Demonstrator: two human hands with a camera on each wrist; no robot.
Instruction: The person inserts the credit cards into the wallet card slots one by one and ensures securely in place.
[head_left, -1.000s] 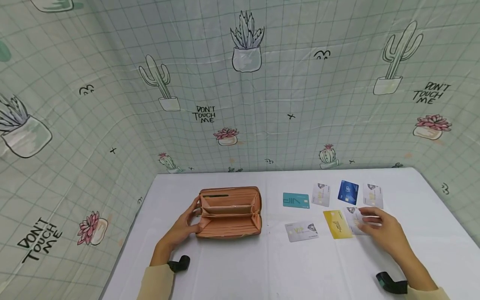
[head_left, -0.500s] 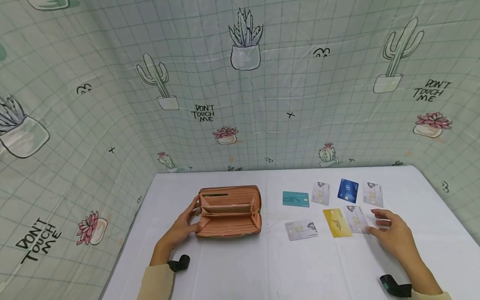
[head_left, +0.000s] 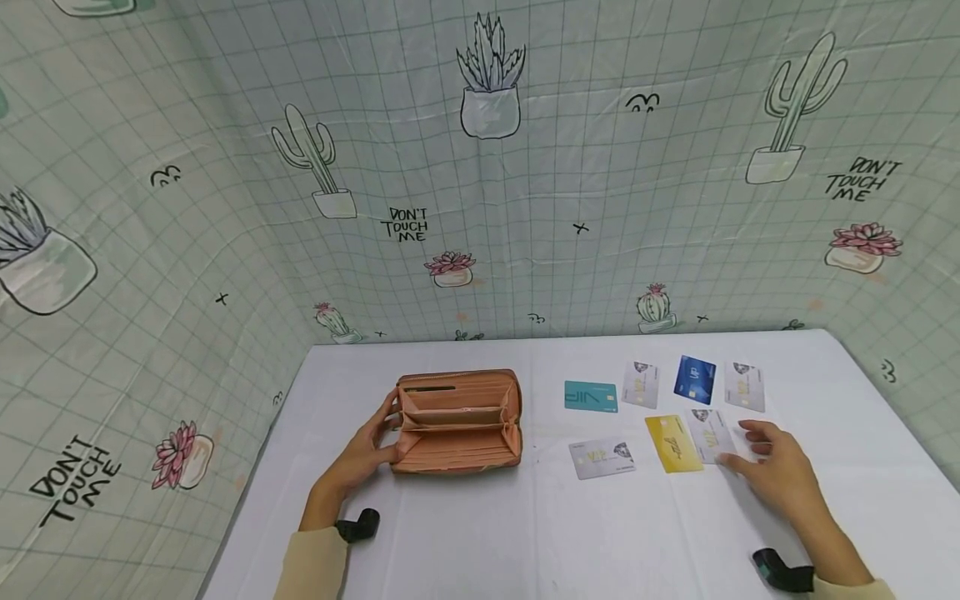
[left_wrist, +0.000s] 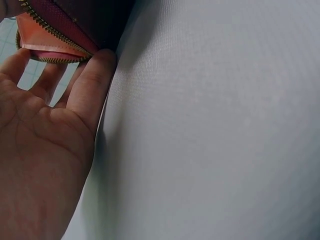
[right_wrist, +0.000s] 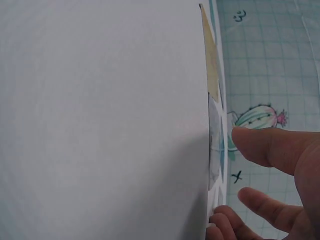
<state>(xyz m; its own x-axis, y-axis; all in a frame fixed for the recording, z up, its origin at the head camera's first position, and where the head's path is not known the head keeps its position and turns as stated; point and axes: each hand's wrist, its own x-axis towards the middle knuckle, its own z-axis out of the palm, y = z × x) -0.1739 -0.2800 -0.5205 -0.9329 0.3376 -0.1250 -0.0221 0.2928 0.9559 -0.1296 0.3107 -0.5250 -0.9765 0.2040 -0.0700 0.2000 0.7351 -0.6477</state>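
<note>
Behind it all, a printed backdrop (head_left: 525, 192) is hanging; in front, the white counter (head_left: 450, 533) is carrying the rest. The wallet (head_left: 457, 452) is sitting on it, L of the cards, unzipped & gaping, pockets showing, so opening it is looking done. My L grip (head_left: 362, 454) is pinching the wallet's L end, thumb in front, fingers behind. My R grip (head_left: 780, 475) is standing spread, thumb well apart from fingers, pinching nothing; its thumb tip is sitting at the near R silver card (head_left: 708, 433), touching or just above, can't tell.

7 cards are lying on the counter's R half, approx. 2 rows. Far, L to R: teal card (head_left: 591, 397), silver card (head_left: 641, 383), blue card (head_left: 695, 380), another silver. Near: silver, gold card (head_left: 674, 443), then the one by my thumb. Laying out is looking done too, imo; none of the 7 is in the wallet or up off the counter, so any stowing would be left. Can't tell if slots are holding more.

Writing: backdrop is reading "DON'T TOUCH ME" several x; teal is showing "VIP" upside down, blue & silver "VIP" too. Gold's script & small print are too tiny; no brand is reading clearly.
</note>
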